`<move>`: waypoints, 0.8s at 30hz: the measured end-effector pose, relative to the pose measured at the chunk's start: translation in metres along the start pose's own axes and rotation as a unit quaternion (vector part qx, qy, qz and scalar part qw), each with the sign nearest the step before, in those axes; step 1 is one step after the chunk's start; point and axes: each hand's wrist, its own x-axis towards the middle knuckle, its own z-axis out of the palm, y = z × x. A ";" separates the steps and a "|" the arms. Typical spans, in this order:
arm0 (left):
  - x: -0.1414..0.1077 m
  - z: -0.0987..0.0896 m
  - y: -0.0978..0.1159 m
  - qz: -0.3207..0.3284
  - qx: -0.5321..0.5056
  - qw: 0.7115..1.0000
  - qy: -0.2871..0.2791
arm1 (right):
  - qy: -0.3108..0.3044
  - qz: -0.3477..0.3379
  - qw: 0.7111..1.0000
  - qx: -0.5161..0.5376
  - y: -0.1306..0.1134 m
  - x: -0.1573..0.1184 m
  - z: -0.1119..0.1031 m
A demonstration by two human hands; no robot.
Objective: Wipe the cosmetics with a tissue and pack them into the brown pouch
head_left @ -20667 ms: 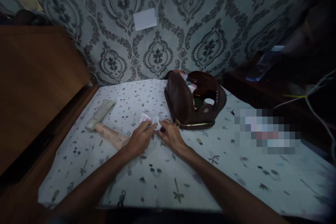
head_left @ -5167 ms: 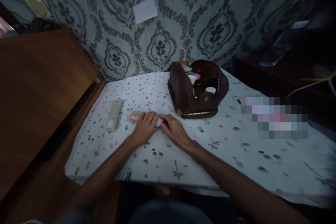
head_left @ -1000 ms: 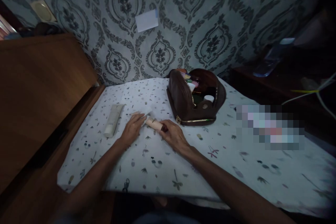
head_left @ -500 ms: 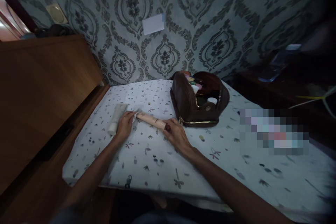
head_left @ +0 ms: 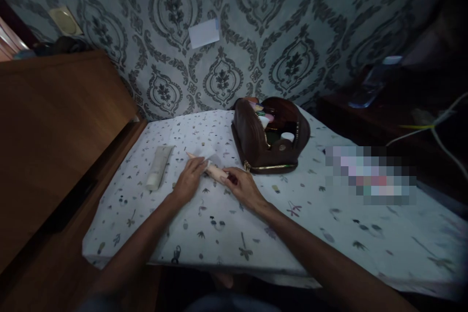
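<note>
My right hand (head_left: 246, 189) grips a peach-coloured squeeze tube (head_left: 217, 174) at its dark red cap end. The tube lies slantwise just over the patterned cloth, its thin flat end pointing up and left. Wrapped round the tube's middle, my left hand (head_left: 190, 179) presses a thin white tissue (head_left: 216, 158) against it. Part of the tube is hidden under those fingers. To the left of my left hand, a pale squeeze tube (head_left: 160, 166) with a white cap lies flat. Behind my right hand stands an unzipped brown cosmetic bag (head_left: 252, 139) with several items inside.
A white cloth with small printed motifs (head_left: 226, 243) covers the table. Wooden furniture (head_left: 62, 131) borders it on the left. A blurred-out item (head_left: 371, 175) lies at the right. Beyond it, a clear bottle (head_left: 373, 83) and pale cables (head_left: 444, 139) sit on a dark surface.
My left hand has slid along the peach tube from its flat end toward the cap, bringing the tissue with it. My right hand keeps hold of the cap end. The view has shifted slightly.
</note>
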 end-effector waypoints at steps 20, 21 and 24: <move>0.014 0.008 0.017 0.029 -0.035 0.999 -0.015 | 0.039 0.002 0.999 0.000 0.007 0.002 0.007; 0.012 0.009 0.026 0.039 -0.047 0.998 -0.025 | 0.039 -0.002 0.999 0.005 0.007 0.002 0.006; 0.012 0.011 0.029 0.038 -0.056 0.997 -0.041 | 0.039 -0.013 0.999 0.007 0.008 0.002 0.005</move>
